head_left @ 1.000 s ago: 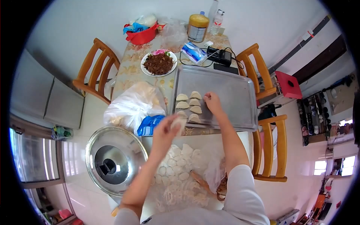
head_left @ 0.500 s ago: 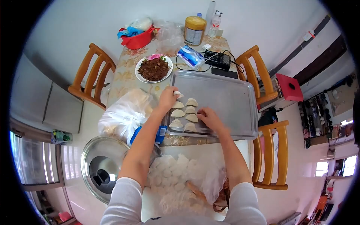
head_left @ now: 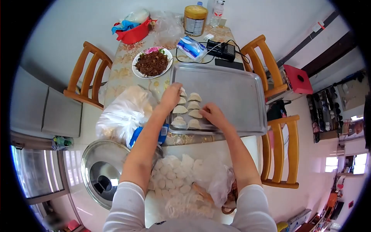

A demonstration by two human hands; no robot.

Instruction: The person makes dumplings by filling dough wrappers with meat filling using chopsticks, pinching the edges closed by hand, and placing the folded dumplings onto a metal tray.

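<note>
Two columns of pale folded dumplings [head_left: 180, 110] lie near the left side of a large metal tray [head_left: 232, 89]. At the far end of the left column, my left hand [head_left: 170, 96] has its fingers closed round a dumpling [head_left: 183, 92], partly hidden by them. My right hand [head_left: 213, 115] reaches in from the right, with thumb and fingertips pinched at the edge of a dumpling [head_left: 195, 113] in the right column. Round dumpling wrappers [head_left: 174, 176] are spread on a white board [head_left: 247, 154] below my forearms.
A wooden stick [head_left: 203, 192] and plastic bag [head_left: 220, 185] partly cover a brown filling bowl. Left are a white bag [head_left: 127, 112] and metal lid [head_left: 101, 174]. Behind stand a plate of shredded brown food [head_left: 152, 63], red basket [head_left: 135, 34], tissue pack [head_left: 192, 48] and black charger [head_left: 222, 51].
The view has shifted, so the table items sit slightly higher in it. The dumpling at my left hand is a little closer to the one below it. My right hand stays beside the right column.
</note>
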